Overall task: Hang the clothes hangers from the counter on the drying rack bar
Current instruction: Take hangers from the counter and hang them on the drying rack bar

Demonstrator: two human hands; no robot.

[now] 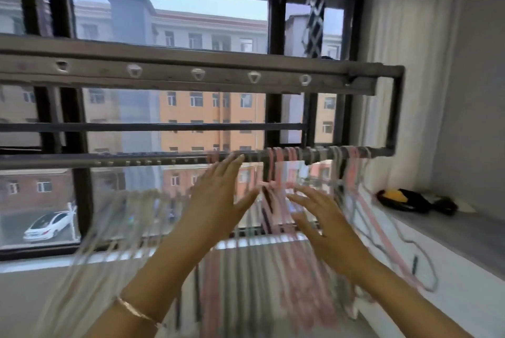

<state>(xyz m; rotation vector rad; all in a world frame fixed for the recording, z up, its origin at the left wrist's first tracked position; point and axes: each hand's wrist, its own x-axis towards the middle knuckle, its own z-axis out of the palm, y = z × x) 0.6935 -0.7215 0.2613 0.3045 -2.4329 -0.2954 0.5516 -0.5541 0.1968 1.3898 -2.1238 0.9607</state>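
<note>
Several pink and grey clothes hangers (284, 206) hang crowded on the right half of the drying rack bar (153, 160); they are blurred by motion. My left hand (218, 198) is raised in front of them with straight spread fingers, its fingertips close to the bar. My right hand (325, 222) is lower and to the right, fingers spread, against the hanging hangers. Neither hand grips anything. The hanger bodies behind my arms are partly hidden.
A second rack rail with ring holes (196, 73) runs above. Behind is a dark-framed window (273, 36). A grey counter (464, 233) on the right holds a black and yellow object (401, 198). A white wall closes the right side.
</note>
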